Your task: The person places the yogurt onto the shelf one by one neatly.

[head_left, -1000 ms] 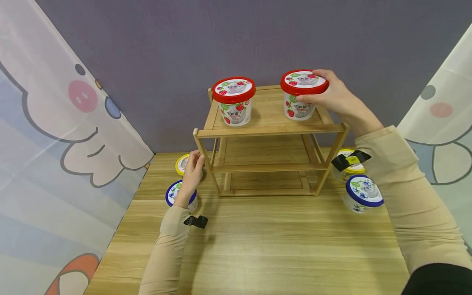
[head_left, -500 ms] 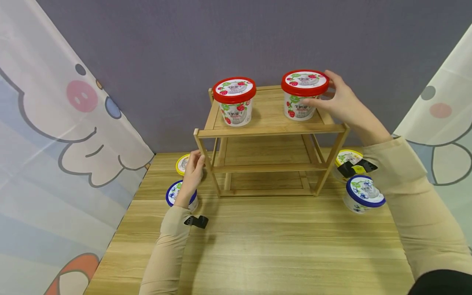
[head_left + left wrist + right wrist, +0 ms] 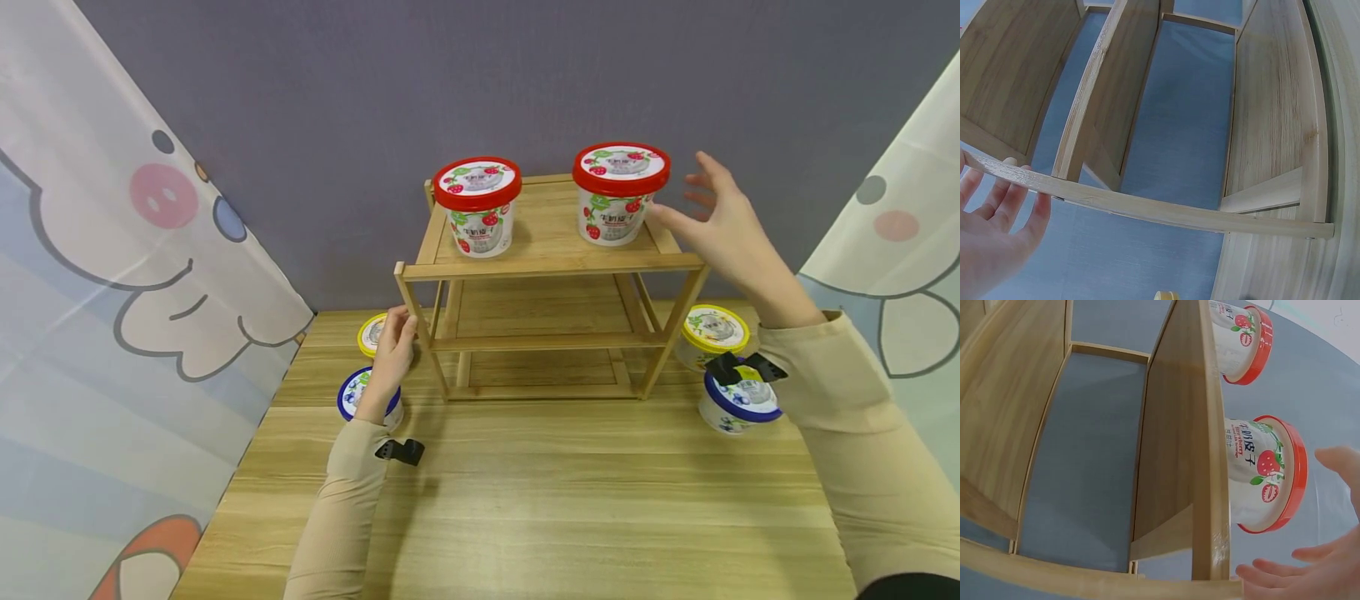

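A three-tier wooden rack [image 3: 547, 269] stands against the back wall. On its top shelf are two white tubs with red lids and strawberry prints, a left tub [image 3: 480, 204] and a right tub [image 3: 618, 200]. My right hand [image 3: 731, 229] is just right of the right tub, fingers spread and apart from it; the right wrist view shows a gap between the thumb and the red lid [image 3: 1294, 478]. My left hand [image 3: 392, 358] holds the rack's left front post [image 3: 1166, 207], its fingers curled round it in the left wrist view.
Left of the rack, a yellow-lidded tub [image 3: 370, 335] and a blue-lidded tub [image 3: 349, 392] stand partly behind my left hand. On the right are another yellow-lidded tub [image 3: 716, 327] and blue-lidded tub [image 3: 731, 412], near my right sleeve. Printed curtains [image 3: 97, 275] flank the wooden table [image 3: 570, 492].
My right hand has let go of the right red-lidded tub and moved away to the right, its fingers spreading. The tub stays on the top shelf. My left hand has not moved.
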### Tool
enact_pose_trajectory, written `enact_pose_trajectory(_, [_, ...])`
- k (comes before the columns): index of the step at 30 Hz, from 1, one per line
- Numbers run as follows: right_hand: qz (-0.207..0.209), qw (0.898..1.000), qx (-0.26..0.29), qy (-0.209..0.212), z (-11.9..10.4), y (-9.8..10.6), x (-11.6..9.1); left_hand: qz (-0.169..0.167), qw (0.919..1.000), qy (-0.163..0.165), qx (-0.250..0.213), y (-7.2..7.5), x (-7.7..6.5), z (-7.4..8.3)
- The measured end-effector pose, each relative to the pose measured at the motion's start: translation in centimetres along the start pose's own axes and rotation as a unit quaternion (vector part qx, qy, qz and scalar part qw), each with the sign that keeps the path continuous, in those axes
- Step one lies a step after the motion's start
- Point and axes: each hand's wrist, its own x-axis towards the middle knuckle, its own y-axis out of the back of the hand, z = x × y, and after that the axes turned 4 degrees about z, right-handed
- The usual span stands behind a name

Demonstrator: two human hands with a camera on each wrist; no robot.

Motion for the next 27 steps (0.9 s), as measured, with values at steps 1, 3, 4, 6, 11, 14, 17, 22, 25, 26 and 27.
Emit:
enact_pose_trajectory(1, [0.006,1.000,0.001,0.004,0.2,0.0,-0.2,0.001,1.0000,-0.002,0.001,0.0,0.0,0.0])
enact_pose_trajectory(3, [0.019,1.000,0.001,0.013,0.5,0.1,-0.6,0.003,1.0000,-0.006,0.004,-0.1,0.0,-0.1])
enact_pose_trajectory(4, [0.026,1.000,-0.001,0.018,0.7,0.2,-0.8,0.004,0.9999,-0.009,0.007,-0.1,0.0,-0.1])
enact_pose_trajectory(6, [0.036,0.999,-0.001,0.026,1.1,0.2,-1.2,0.007,0.9998,-0.013,0.012,-0.1,0.0,-0.1])
enact_pose_trajectory(11, [0.055,0.997,-0.008,0.053,2.0,0.2,-2.2,0.008,0.9999,-0.004,0.011,-0.1,-0.1,0.0])
enact_pose_trajectory(14, [0.065,0.996,-0.015,0.059,2.7,0.2,-2.8,0.005,0.9999,0.002,0.011,-0.2,-0.3,0.8])
enact_pose_trajectory(17, [0.077,0.995,-0.017,0.057,3.4,0.1,-3.4,0.003,0.9999,0.007,0.012,-0.3,-0.6,1.8])
enact_pose_trajectory(22, [0.093,0.994,-0.018,0.051,4.7,0.1,-4.4,0.001,0.9999,0.011,0.013,-0.4,-0.9,2.8])
enact_pose_trajectory(25, [0.090,0.995,-0.023,0.039,5.4,0.1,-5.0,0.001,0.9999,0.009,0.013,-0.4,-0.9,2.7])
enact_pose_trajectory(26, [0.089,0.995,-0.024,0.035,5.7,0.1,-5.2,0.002,0.9999,0.011,0.012,-0.4,-0.9,2.7])
enact_pose_trajectory(27, [0.088,0.995,-0.026,0.031,5.9,0.1,-5.4,0.002,0.9998,0.014,0.010,-0.4,-0.8,2.7])
